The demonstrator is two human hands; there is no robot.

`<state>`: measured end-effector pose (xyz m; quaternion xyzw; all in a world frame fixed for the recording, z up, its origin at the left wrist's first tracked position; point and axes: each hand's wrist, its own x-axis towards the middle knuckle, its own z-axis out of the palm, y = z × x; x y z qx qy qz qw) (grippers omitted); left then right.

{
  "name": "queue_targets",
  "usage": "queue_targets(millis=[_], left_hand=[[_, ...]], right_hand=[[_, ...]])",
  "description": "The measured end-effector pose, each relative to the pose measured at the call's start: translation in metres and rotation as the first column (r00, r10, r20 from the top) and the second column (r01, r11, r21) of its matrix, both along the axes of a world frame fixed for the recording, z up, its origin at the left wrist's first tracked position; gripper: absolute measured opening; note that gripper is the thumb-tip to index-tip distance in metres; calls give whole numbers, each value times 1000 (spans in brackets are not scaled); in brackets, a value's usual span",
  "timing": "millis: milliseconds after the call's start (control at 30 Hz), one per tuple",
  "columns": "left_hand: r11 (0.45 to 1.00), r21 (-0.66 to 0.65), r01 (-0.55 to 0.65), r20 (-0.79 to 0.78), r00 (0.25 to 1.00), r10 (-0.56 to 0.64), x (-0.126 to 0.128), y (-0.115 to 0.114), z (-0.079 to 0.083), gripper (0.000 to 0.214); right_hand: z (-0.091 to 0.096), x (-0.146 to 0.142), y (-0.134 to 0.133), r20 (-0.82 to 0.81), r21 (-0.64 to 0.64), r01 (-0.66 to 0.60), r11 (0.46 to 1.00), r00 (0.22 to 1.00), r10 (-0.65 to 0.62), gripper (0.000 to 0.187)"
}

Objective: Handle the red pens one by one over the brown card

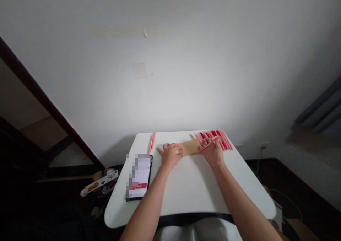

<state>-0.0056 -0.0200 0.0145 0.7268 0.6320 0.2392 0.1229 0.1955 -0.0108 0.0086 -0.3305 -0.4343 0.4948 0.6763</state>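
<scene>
A flat tan strip (190, 147), paper or tape, I cannot tell which, lies across the white table between my hands. My left hand (169, 156) is bent over its left end, fingers curled and pressing on it, and a small white patch shows by the fingertips. At the strip's right end, my right hand (215, 155) is closed round a slim pink pen (209, 145) held at a slant. Just behind that hand, a row of pink and red pens (223, 138) lies side by side, partly covered by the fingers.
On the table's (194, 191) left side lies a phone (140, 178) with a lit, partly blurred screen. Another pink pen (152, 142) rests beyond it. The wall (186, 74) rises behind the table's far edge. A printed box (99, 184) sits low at the left.
</scene>
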Motion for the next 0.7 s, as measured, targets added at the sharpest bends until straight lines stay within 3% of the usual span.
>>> queue_targets(millis=[267,400,500,567,633,700], left_hand=[[1000,18,-21,-49,999,21,1,1,-4,27],[998,58,-32,-70,997,36,0,1,-6,24],[996,81,-46,-85,995,53,-1,2,-7,24],[993,99,-61,-85,994,70,-1,3,-9,25],[991,113,-78,-83,993,87,-1,3,-10,27],[988,121,-96,-89,990,107,-1,4,-12,29]], right_hand=[[-3,2,5,-193,-59,-59,997,980,46,30],[-8,4,10,-161,-69,44,997,985,-55,28],[-11,9,12,-32,-40,212,977,977,-213,34],[-13,14,11,168,80,372,925,909,-381,36],[-13,20,10,337,242,494,835,764,-550,38],[-12,25,9,443,329,544,772,633,-635,36]])
